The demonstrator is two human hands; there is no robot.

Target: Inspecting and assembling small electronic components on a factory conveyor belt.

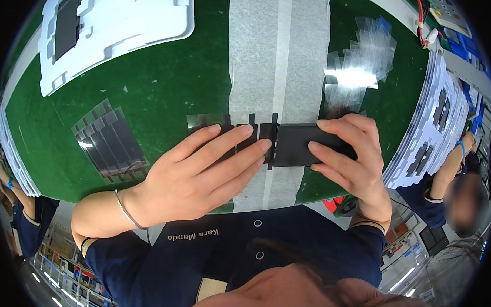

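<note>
My right hand (pixel 356 154) grips a flat black rectangular panel (pixel 297 146) by its right end, thumb on the near side and fingers on top. The panel's left edge meets one of several black adhesive strips (pixel 268 131) on a clear backing film (pixel 200 121). Across these strips my left hand (pixel 204 171) lies with fingers stretched out, the fingertips close to the join; most of the film is hidden under it. Left of that hand, another clear sheet with black strips (pixel 109 140) rests on the green tabletop (pixel 167 86).
A white moulded tray (pixel 136 20) with a black panel (pixel 69 25) stands at the far left. Loose clear films (pixel 362 60) lie in a pile at the far right. Stacked white trays (pixel 433 122) line the right edge. A pale paper strip (pixel 257 51) runs down the middle. Other people work at both sides.
</note>
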